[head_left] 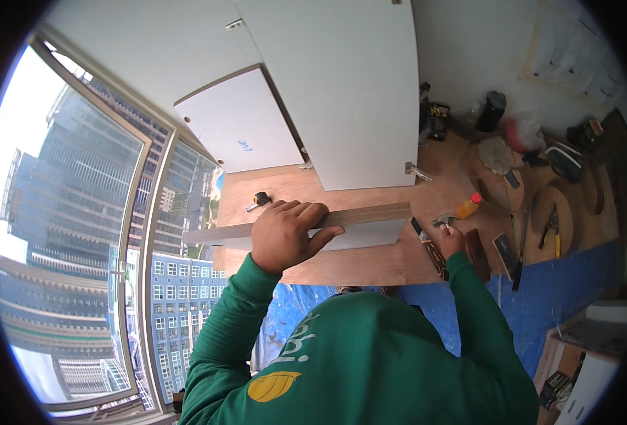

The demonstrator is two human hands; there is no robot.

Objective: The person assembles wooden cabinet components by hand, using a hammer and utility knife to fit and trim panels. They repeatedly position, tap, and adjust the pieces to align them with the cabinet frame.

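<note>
seen from above, a person in a green long-sleeved top works at a reddish plywood desk (pixel 292 185). a long, straight board (pixel 370 214) lies crosswise at the near left of the desk, its narrow edge up; its left end seems to reach past the desk's left side. the left hand (pixel 290 230) clamps that edge, fingers over the far side, thumb along the near side. the right hand (pixel 452 243) is curled around a claw hammer (pixel 441 220), its handle mostly hidden.

with one hand steadying such a thin edge, the board could tip or slide left if that grip loosened. the orange bottle (pixel 467 207) with a red cap, just beside the hammer, could be knocked and rolled by a careless movement. the orange and black hand tool (pixel 432 251), between board and right hand, could be caught by the sleeve.

the board's edge is brown and wood-grained, its near face smooth and pale. beyond stand flat white panels (pixel 356 92); at the right, flexible brown strips (pixel 538 216) curl into loops. a crinkled blue sheet (pixel 575 278) hangs below the near side.
</note>
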